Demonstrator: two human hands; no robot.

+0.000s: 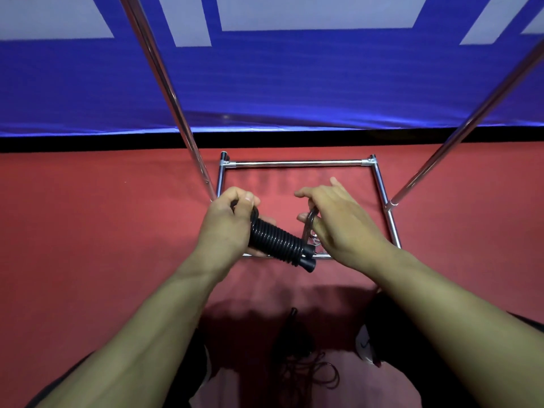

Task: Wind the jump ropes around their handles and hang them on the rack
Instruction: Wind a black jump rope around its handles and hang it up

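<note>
Left hand [228, 222] wrapped round the upper end of the wound jump rope [275, 240], thumb over the top, fingers curled beneath, a firm grip on the handles. Bundle coiled tight in black turns, long axis slanting from the left fist down and to the right, free handle ends [307, 262] poking out low, just beside the right wrist. Right hand [343, 225] close alongside, forefinger and thumb pinching a small metal hook [310, 220], remaining fingers loosely spread; hard to tell whether the hook's lower end has caught anything yet. Hook lying just to the right of the coil's middle and above its lower end, near but seemingly not touching. So the crux, by the look of it: the gap between hook and bundle, the right hand being the nearer to close it, the left needing only to hold the slant steady. Further out, both hands held over the chrome base frame of the rack [294, 164], inside its far and right-hand rails, two uprights rising past either side out of the top of the view. Down at the near edge of the red floor [88, 231], in shadow, another rope [306, 369] lying loose and unwound, one handle showing, well apart from the hands. Winding on this one apparently finished, hanging not yet done.
</note>
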